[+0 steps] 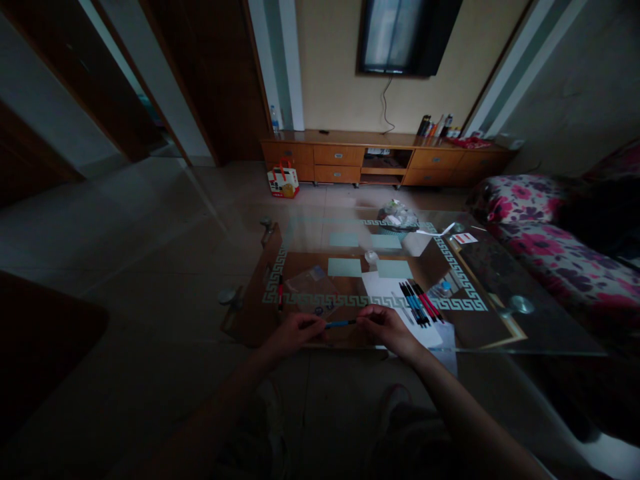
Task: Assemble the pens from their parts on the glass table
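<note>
A blue pen [341, 324] with dark ends is held level between my two hands, just above the near edge of the glass table [545, 337]. My left hand [300, 330] is closed on its left end. The fingers of my right hand [385, 325] pinch the right end. To the right of that hand, several blue, black and red pens [420, 303] lie side by side on white paper [377, 287]. A clear plastic bag [313, 283] lies flat beyond my left hand. One red and black pen [281, 293] rests alone on the left side.
A crumpled plastic bag [397, 217] sits at the table's far side, near a red and white card [465, 238]. A flowered sofa [565, 247] stands along the right. Beyond are a wooden cabinet [337, 157] and a carrier bag [283, 182] on the floor.
</note>
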The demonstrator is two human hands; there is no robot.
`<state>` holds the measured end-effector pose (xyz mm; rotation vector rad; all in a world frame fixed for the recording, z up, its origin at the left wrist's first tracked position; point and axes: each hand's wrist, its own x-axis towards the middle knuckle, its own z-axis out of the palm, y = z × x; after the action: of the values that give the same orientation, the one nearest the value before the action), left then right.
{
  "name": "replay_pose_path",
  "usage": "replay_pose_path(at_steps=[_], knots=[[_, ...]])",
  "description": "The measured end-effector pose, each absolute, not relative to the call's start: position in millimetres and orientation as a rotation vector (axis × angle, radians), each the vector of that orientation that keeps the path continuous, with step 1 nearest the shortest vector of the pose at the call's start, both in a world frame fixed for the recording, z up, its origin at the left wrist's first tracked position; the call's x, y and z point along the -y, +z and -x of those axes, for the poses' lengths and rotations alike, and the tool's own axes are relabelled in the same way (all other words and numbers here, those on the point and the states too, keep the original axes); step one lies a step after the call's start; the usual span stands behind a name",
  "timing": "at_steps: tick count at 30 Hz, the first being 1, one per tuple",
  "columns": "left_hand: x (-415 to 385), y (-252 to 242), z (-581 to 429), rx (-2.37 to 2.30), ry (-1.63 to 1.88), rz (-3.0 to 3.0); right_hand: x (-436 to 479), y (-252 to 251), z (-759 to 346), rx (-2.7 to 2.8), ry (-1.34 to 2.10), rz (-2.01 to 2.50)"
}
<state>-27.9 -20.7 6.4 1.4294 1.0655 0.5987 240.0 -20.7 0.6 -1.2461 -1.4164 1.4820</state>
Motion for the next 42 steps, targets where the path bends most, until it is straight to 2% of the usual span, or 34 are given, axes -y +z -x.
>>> replay_pose_path(at_steps=[42], knots=[[21,-11,23,-1.025,0.527,-1.192,21,-3,-239,1.369,1.375,1.173]])
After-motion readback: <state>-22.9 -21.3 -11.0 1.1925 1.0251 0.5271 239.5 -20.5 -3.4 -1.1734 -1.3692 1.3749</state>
